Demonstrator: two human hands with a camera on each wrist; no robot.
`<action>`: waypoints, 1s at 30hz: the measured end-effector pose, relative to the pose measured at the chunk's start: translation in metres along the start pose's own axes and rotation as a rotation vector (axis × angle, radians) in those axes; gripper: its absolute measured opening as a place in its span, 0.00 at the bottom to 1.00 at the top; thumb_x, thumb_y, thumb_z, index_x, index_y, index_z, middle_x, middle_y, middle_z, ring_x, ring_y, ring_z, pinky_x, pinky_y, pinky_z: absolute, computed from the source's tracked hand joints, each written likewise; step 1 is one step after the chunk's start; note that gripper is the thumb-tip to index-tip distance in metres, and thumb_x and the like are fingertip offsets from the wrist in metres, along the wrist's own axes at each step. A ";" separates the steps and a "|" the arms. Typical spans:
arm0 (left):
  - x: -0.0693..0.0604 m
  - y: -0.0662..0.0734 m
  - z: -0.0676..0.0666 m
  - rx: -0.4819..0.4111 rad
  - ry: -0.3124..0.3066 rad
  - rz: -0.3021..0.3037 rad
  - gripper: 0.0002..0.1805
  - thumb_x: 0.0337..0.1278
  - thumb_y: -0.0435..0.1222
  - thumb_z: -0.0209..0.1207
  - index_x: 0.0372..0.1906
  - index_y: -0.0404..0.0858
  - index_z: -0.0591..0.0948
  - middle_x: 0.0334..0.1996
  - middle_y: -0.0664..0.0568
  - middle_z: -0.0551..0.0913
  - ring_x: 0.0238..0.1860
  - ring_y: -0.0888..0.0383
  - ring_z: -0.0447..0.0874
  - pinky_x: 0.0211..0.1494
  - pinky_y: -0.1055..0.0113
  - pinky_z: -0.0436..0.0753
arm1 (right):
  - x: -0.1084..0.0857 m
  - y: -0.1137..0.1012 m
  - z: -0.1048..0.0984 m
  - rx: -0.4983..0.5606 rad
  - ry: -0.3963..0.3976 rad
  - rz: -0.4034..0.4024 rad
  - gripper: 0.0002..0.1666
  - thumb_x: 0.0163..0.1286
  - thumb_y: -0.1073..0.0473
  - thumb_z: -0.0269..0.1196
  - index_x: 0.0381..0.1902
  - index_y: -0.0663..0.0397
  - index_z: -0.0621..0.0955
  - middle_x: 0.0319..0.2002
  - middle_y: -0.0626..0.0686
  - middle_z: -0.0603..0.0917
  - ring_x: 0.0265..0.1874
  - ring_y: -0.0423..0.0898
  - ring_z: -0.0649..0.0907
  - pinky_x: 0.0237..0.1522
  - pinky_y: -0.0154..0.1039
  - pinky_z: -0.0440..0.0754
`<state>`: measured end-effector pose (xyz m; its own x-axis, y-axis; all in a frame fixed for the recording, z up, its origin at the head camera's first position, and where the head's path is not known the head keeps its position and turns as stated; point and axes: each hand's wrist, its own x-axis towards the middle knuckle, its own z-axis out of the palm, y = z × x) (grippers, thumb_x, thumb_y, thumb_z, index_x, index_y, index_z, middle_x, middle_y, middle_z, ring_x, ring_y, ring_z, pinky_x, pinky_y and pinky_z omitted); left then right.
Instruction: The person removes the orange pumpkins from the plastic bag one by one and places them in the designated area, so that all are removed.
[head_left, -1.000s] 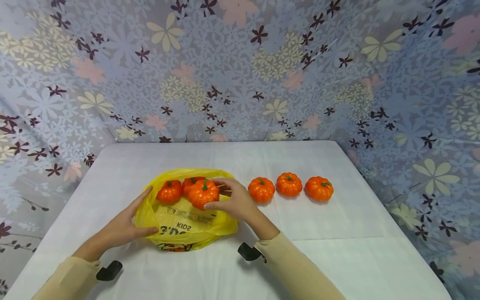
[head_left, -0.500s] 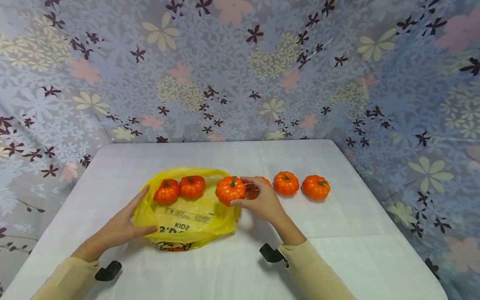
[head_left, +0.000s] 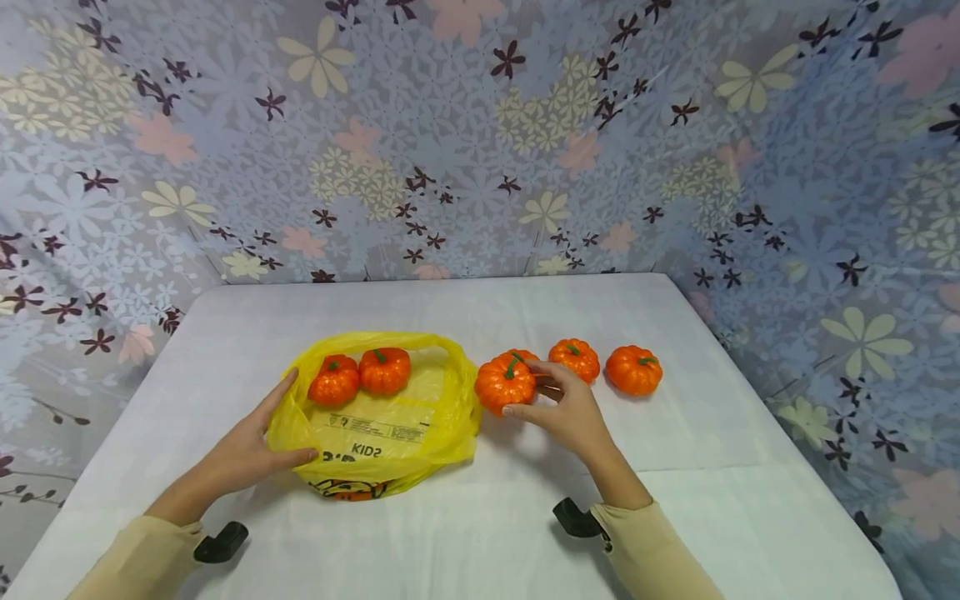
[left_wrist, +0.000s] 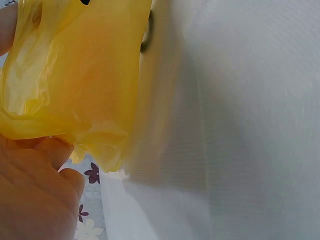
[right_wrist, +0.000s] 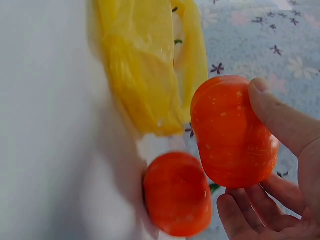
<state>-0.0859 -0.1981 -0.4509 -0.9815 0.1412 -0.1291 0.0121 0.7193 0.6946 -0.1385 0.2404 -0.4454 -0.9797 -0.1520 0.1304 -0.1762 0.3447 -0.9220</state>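
Note:
In the head view, my right hand (head_left: 566, 410) holds an orange pumpkin (head_left: 504, 385) with a green stem, thumb at its near side. The right wrist view shows this held pumpkin (right_wrist: 234, 131) between thumb and fingers, raised off the table. Partly hidden behind it is another pumpkin (head_left: 522, 356). My left hand (head_left: 238, 450) grips the left side of a yellow plastic bag (head_left: 442, 437), thumb at the front rim. Two pumpkins, one left (head_left: 333, 382) and one right (head_left: 385, 372), lie inside the bag's wide mouth. The bag's wall (left_wrist: 80, 75) fills the upper left of the left wrist view.
Two more pumpkins, one nearer (head_left: 574, 358) and one farther right (head_left: 633, 371), stand on the white-covered table (head_left: 712, 500). A floral cloth (head_left: 450, 142) rises behind the table. Black wrist devices sit by the left sleeve (head_left: 221, 543) and the right sleeve (head_left: 576, 518).
My right hand has carried its pumpkin rightward, from over the bag to beside it, in front of the row. Two pumpkins stay in the bag. The left hand keeps its place.

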 end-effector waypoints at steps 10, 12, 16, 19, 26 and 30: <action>-0.001 0.000 0.001 -0.001 0.011 0.037 0.67 0.48 0.54 0.74 0.83 0.52 0.39 0.78 0.30 0.47 0.72 0.23 0.49 0.64 0.24 0.57 | -0.017 0.015 -0.034 -0.034 0.021 -0.042 0.45 0.51 0.58 0.81 0.65 0.62 0.76 0.59 0.59 0.80 0.58 0.56 0.80 0.62 0.52 0.77; -0.001 0.000 0.001 -0.003 0.010 0.041 0.67 0.48 0.54 0.75 0.83 0.52 0.39 0.78 0.30 0.47 0.72 0.23 0.49 0.64 0.24 0.57 | -0.022 0.017 -0.042 -0.054 0.034 -0.023 0.45 0.51 0.57 0.81 0.66 0.62 0.76 0.59 0.60 0.79 0.58 0.57 0.80 0.61 0.52 0.77; -0.002 -0.001 0.002 -0.008 0.004 0.038 0.67 0.47 0.53 0.75 0.83 0.52 0.39 0.77 0.30 0.47 0.72 0.23 0.49 0.64 0.24 0.57 | -0.032 0.022 -0.058 -0.101 0.060 0.046 0.46 0.52 0.54 0.81 0.67 0.60 0.75 0.61 0.60 0.78 0.59 0.59 0.80 0.61 0.52 0.77; -0.001 -0.001 0.002 -0.007 0.004 0.033 0.68 0.47 0.53 0.75 0.83 0.52 0.39 0.77 0.30 0.47 0.72 0.22 0.49 0.64 0.24 0.57 | -0.039 0.024 -0.069 -0.130 0.078 0.085 0.47 0.54 0.52 0.80 0.68 0.59 0.74 0.63 0.61 0.77 0.60 0.59 0.79 0.61 0.52 0.77; -0.002 -0.001 0.002 -0.011 0.004 0.027 0.67 0.48 0.53 0.75 0.83 0.51 0.39 0.78 0.30 0.47 0.72 0.22 0.49 0.64 0.23 0.57 | -0.050 0.032 -0.089 -0.159 0.114 0.148 0.48 0.57 0.50 0.78 0.71 0.61 0.71 0.64 0.63 0.75 0.62 0.60 0.78 0.61 0.48 0.76; -0.003 -0.001 0.002 -0.009 0.003 0.027 0.67 0.48 0.53 0.74 0.83 0.50 0.39 0.77 0.30 0.47 0.72 0.22 0.50 0.64 0.23 0.58 | -0.054 0.039 -0.097 -0.198 0.115 0.193 0.50 0.57 0.47 0.77 0.72 0.60 0.70 0.66 0.63 0.74 0.63 0.61 0.77 0.60 0.48 0.77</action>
<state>-0.0830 -0.1981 -0.4523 -0.9815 0.1582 -0.1080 0.0368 0.7089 0.7043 -0.1014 0.3524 -0.4528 -0.9993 0.0362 0.0110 0.0100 0.5324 -0.8465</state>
